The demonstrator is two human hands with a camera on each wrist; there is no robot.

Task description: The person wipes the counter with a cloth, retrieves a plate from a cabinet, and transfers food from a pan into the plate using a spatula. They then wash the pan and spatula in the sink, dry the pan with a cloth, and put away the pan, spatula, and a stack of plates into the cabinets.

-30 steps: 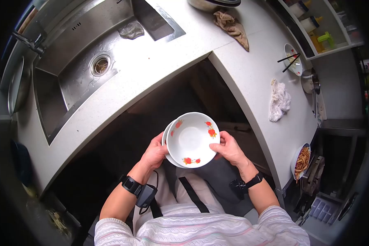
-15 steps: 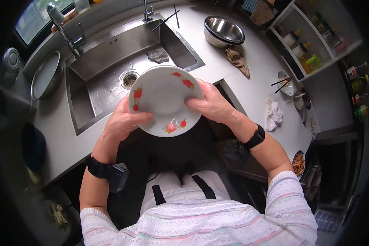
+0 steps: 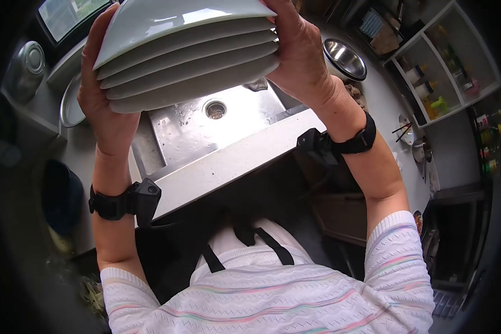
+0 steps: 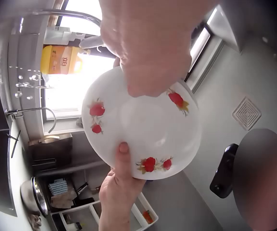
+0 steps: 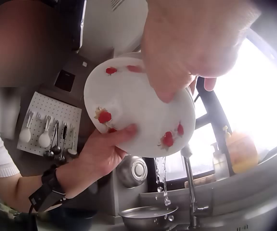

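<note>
Both hands hold a tilted stack of white deep plates [image 3: 192, 75], raised high at the top of the head view over the sink. Several rims show one behind another there. My left hand [image 3: 108, 103] grips the left edge and my right hand [image 3: 303, 61] the right edge. In the left wrist view, red flowers decorate the inside of the front plate [image 4: 143, 125], and the right thumb lies on its inner face. The right wrist view shows the left thumb on the front plate [image 5: 138, 110] and water [image 5: 165, 183] falling below the stack.
Below the stack is a steel sink [image 3: 234, 133] with a round drain [image 3: 215, 109]. Steel bowls [image 3: 345, 58] stand on the counter at the right, near a shelf with bottles [image 3: 428, 89]. A faucet [image 5: 191, 192] rises by the window, and a large basin [image 5: 148, 216] stands nearby.
The stack has risen from near the body to high over the sink. It has tipped so that undersides and rims now face the head camera instead of the flowered inside.
</note>
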